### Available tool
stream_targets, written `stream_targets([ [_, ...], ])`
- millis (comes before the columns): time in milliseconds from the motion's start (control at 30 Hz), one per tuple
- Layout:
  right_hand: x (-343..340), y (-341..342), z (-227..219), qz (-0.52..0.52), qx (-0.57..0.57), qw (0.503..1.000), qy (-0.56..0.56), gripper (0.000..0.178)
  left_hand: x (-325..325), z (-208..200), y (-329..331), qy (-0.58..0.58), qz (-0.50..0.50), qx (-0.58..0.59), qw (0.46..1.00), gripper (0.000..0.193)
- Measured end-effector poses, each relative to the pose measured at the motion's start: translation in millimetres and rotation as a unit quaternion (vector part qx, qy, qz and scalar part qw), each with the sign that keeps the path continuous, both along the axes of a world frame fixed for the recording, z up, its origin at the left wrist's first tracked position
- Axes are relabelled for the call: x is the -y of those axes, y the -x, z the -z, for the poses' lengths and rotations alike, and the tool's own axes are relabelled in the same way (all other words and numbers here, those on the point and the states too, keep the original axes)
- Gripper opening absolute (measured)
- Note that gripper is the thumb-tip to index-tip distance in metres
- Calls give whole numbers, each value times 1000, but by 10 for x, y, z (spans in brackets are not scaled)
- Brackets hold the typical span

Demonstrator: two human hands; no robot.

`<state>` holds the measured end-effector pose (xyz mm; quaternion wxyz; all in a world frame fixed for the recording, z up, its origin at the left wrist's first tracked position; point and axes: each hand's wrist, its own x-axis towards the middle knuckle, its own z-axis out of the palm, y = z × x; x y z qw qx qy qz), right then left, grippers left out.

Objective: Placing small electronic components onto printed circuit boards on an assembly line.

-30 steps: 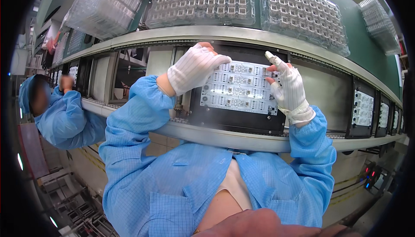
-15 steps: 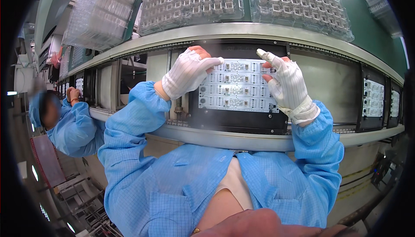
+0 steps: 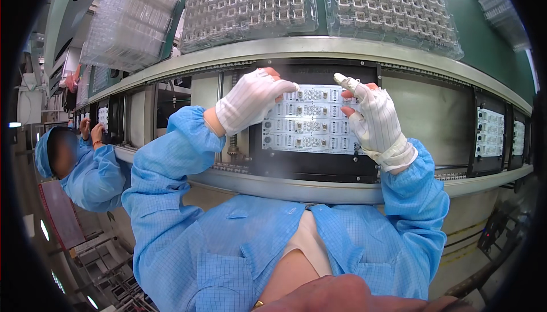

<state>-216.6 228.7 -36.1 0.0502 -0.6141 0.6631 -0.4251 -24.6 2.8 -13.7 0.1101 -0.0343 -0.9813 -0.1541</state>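
A white circuit board panel (image 3: 310, 125) with several rows of small square components lies on a black carrier plate (image 3: 319, 167). My left hand (image 3: 248, 98), in a white striped glove with bare fingertips, is at the panel's upper left corner. Its fingers are curled, with one pointing right over the top row; what they pinch, if anything, is hidden. Over the panel's upper right edge is my right hand (image 3: 379, 118), gloved alike, with a pale cover on one fingertip. Its thumb and forefinger are apart, with no object visible between them.
Clear plastic trays (image 3: 250, 7) of square pockets stand on the green bench beyond the rail (image 3: 319, 45), with another tray (image 3: 393, 7) alongside. Stacked trays (image 3: 131, 19) are at far left. More panels (image 3: 490, 132) sit on the line at right. A co-worker (image 3: 94, 164) works at left.
The panel and carrier appear slightly lower in the picture. Both my hands stay at the panel's upper corners, the right shifted slightly left. The co-worker's hands have parted.
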Motion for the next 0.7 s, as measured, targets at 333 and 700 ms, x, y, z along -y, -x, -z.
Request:
stream_targets([
  [333, 431, 577, -107, 97, -75, 992, -1, 53, 3, 183, -224, 56, 30, -114, 991, 34],
  [700, 1113, 1048, -180, 99, -310, 937, -125, 43, 759, 55, 619, 54, -141, -211, 966, 33],
])
